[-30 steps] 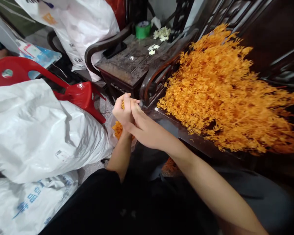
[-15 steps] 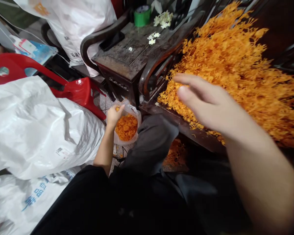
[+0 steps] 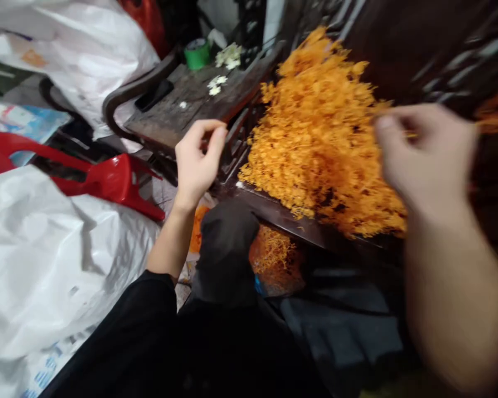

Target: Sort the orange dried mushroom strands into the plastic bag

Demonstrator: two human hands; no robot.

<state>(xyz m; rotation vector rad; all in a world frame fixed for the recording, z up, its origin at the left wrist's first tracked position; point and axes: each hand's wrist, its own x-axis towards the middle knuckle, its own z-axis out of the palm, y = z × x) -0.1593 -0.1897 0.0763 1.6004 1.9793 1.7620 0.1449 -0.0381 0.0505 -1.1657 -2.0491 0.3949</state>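
Nearest the camera, a black sleeve (image 3: 120,337) and a dark-clad knee (image 3: 226,243) are seen, with a white plastic sack (image 3: 45,260) lying to the left. The right hand (image 3: 429,155), blurred by motion, is raised in front of the right edge of the orange sprig pile (image 3: 323,138); its thumb and fingers are curled together and a thin orange strand appears to be pinched between them, though the blur leaves this uncertain. The left hand (image 3: 197,160) is held up just left of the pile, apart from it, with fingers loosely bent toward the thumb and nothing visibly held. The pile is heaped on the dark wooden seat (image 3: 282,213), between the two hands and slightly beyond them. Below the left wrist, more orange bits (image 3: 197,226) can be made out near the floor. A red plastic chair (image 3: 108,179) lies further left. Beyond, small white flowers (image 3: 228,55) and a green tape roll (image 3: 197,53) rest on a dark wooden side table (image 3: 170,110).
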